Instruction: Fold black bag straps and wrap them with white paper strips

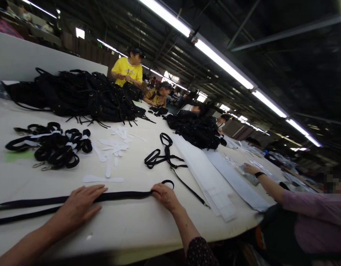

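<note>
A long black strap (126, 195) lies across the front of the white table, doubled at the left, with a small loop at its right end. My left hand (79, 207) rests flat over the strap, fingers extended and apart. Near the loop, my right hand (165, 195) pinches the strap between thumb and fingers. Behind my hands are white paper strips (112, 146), and bundled black straps (59, 147) with metal hooks lie to the left. Another loose black strap (167, 155) is looped beyond my right hand.
Black bags (87, 94) are heaped at the back left, more bags (195, 129) further right. White sheets (206, 177) lie right of centre. A person in a purple top (314, 210) reaches onto the table (148, 229) from the right. Other people stand or sit beyond.
</note>
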Demonstrator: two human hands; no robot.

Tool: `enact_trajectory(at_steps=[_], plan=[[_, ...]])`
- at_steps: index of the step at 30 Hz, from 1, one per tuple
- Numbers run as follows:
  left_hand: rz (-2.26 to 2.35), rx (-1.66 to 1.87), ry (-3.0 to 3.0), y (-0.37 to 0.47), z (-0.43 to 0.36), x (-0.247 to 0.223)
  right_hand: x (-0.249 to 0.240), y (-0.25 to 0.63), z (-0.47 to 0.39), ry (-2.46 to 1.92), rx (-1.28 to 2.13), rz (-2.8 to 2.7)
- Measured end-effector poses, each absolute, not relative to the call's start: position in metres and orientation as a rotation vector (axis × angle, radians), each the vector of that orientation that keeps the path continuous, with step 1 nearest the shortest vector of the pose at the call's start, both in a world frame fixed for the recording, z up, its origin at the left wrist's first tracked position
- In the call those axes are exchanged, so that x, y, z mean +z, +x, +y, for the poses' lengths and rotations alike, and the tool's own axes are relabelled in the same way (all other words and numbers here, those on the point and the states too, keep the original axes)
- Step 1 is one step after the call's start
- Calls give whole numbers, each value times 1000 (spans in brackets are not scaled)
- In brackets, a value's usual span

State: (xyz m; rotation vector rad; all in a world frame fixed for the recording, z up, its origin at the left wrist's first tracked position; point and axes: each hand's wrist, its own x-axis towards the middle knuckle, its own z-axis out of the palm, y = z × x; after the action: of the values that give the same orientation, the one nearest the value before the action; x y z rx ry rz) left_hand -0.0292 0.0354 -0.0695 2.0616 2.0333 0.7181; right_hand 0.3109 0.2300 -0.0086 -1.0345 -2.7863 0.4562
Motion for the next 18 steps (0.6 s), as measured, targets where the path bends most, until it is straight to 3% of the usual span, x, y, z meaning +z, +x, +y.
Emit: enact_trajectory(at_steps=[11,18], plan=[[1815,723,1995,15,78,-42,10,329,223,-1104,494,-2744],[1711,1003,1882,6,94,-89,-9,338,215,-1142,249,-2786]])
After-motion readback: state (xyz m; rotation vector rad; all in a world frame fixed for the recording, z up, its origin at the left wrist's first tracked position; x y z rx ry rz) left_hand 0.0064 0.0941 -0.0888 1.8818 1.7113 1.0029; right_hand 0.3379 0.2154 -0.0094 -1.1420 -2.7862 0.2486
